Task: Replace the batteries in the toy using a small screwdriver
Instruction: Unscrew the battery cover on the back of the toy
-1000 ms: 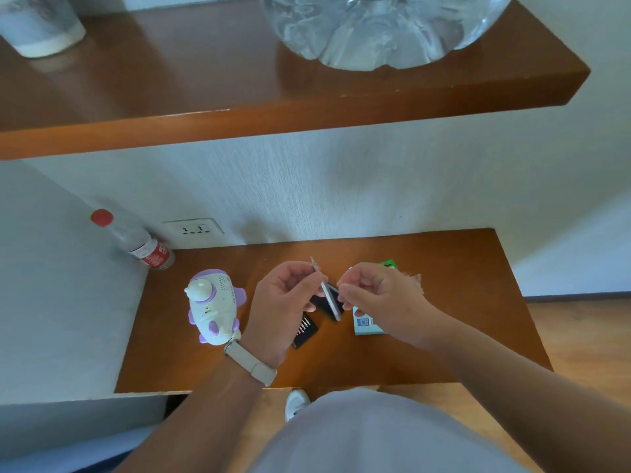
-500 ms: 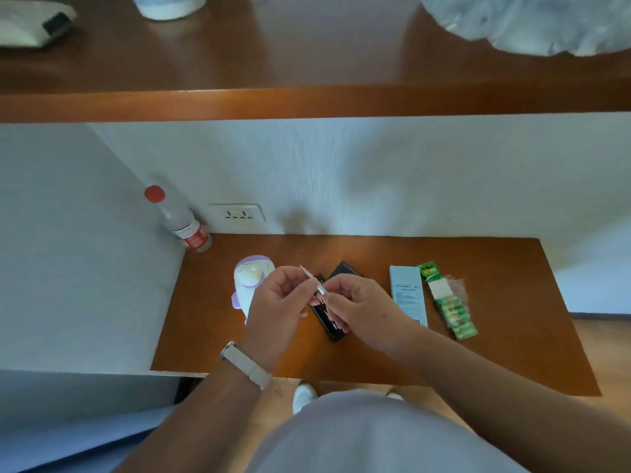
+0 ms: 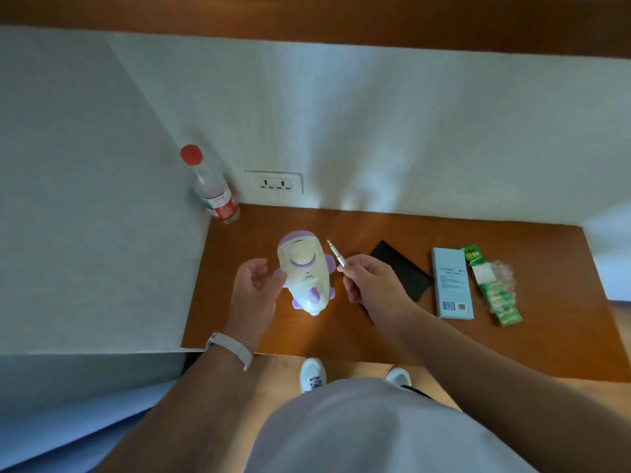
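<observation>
toy: cream plastic toy (image 3: 305,274), lilac trim
bottle: clear bottle (image 3: 213,191), red cap
batteries: green battery pack (image 3: 491,291)
my wrist: white strap (image 3: 232,348)

A single wide-angle view from the person's head looks forward and steeply down, close above the worktop (image 3: 461,349). The toy (image 3: 305,273) lies near centre, with the wall (image 3: 375,131) beyond it and the shoes (image 3: 312,373) nearer the camera.
</observation>
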Action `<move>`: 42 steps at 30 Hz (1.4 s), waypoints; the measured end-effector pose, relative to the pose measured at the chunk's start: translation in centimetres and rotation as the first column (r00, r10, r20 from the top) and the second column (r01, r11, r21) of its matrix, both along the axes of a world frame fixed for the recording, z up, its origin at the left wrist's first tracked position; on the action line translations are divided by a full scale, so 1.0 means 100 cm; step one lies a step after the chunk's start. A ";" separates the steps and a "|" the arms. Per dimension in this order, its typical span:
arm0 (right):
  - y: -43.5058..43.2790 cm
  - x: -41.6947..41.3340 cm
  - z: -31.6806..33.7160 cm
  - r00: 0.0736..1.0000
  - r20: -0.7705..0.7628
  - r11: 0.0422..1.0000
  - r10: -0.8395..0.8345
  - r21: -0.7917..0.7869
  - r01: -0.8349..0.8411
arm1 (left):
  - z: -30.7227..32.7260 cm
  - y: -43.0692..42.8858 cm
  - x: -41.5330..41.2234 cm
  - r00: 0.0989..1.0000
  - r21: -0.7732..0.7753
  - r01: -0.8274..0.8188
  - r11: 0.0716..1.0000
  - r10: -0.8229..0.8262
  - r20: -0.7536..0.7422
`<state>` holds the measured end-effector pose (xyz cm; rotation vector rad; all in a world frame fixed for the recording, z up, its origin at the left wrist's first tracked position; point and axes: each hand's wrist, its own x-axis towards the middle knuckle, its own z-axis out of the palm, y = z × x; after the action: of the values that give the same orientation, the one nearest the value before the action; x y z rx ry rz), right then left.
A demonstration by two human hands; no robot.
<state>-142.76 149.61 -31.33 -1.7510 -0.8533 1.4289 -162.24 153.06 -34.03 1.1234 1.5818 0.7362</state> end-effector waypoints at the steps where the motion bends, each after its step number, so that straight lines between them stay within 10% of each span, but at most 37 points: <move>1: 0.002 -0.003 -0.003 1.000 -0.013 1.000 -0.024 -0.015 0.024 | -0.006 0.003 -0.001 1.000 -0.047 0.012 0.999 -0.011 0.014; 20: 0.022 -0.021 -0.028 0.944 -0.235 0.972 -0.234 -0.076 0.222 | -0.066 0.023 0.007 0.840 -0.352 0.214 0.911 0.012 0.542; 42: -0.024 0.023 0.048 0.991 -0.075 0.993 -0.108 0.040 0.112 | 0.009 0.014 0.022 0.798 -0.037 0.123 0.992 -0.077 0.598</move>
<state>-140.41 147.19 -26.56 -1.6763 -0.7330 1.3825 -160.00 154.46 -33.08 0.7990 0.9925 0.8498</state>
